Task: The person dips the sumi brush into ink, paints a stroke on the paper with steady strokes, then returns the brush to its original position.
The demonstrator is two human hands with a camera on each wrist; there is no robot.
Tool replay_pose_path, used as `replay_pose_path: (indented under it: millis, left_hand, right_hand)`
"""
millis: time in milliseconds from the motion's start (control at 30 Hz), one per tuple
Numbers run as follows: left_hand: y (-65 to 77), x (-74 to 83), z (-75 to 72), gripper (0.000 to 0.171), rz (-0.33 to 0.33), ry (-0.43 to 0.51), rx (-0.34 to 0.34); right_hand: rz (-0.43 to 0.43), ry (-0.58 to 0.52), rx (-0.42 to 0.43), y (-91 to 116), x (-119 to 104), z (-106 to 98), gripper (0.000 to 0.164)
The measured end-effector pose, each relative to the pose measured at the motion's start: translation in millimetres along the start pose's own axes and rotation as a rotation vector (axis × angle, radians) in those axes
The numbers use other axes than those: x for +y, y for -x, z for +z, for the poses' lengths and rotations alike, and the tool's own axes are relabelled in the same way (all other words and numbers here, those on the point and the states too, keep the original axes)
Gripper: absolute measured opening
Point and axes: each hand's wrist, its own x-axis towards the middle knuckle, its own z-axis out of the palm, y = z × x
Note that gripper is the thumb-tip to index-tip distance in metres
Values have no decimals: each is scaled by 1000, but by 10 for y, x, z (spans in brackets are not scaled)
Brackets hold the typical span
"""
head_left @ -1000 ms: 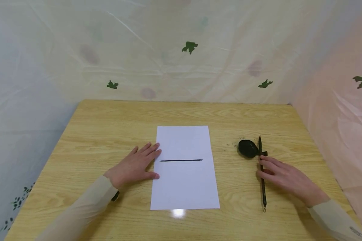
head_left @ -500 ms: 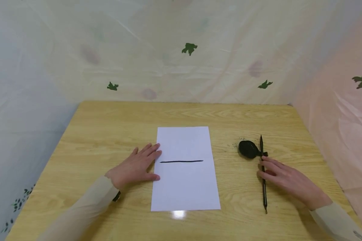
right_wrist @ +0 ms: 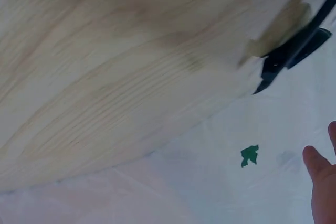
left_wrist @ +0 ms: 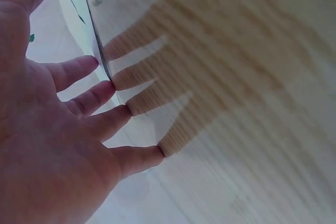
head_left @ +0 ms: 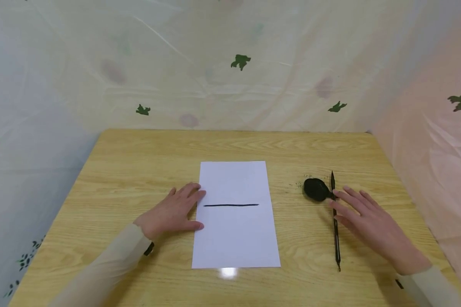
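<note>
A white sheet of paper (head_left: 234,243) lies on the table, crossed by a black painted line (head_left: 230,205). My left hand (head_left: 169,216) rests with fingers spread at its left edge; in the left wrist view those fingertips (left_wrist: 123,111) touch the surface. A black writing brush (head_left: 336,247) lies to the right, tip pointing away, across the short stub of a small black oval dish (head_left: 316,189). Over the brush's middle hovers my right hand (head_left: 376,232), fingers loosely extended and gripping nothing. The right wrist view shows the brush (right_wrist: 326,8) apart from the fingers at the frame's edge.
The wood-grain table (head_left: 146,157) ends at a pale cloth backdrop (head_left: 199,94) with green leaf-like patches. Small dark specks (head_left: 297,184) dot the table beside the dish. Pinkish cloth (head_left: 445,170) hangs along the right side.
My right hand has let go of the brush; its fingers have straightened and lifted to the right. The brush stays lying on the dish's stub. The left hand is nearly unmoved.
</note>
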Motion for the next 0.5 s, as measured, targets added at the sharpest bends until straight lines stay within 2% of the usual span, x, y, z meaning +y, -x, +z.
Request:
replay_pose_path:
  millis: [300, 400, 500]
  left_hand:
    - [0, -20, -11, 100, -24, 35, 8]
    - [10, -26, -28, 100, -33, 29, 30]
    - [15, -25, -52, 100, -39, 2, 80]
  right_hand:
    - [123, -103, 152, -276, -243, 83, 61]
    - [178, -136, 170, -401, -348, 131, 64]
    - [237, -170, 161, -525, -444, 187, 68]
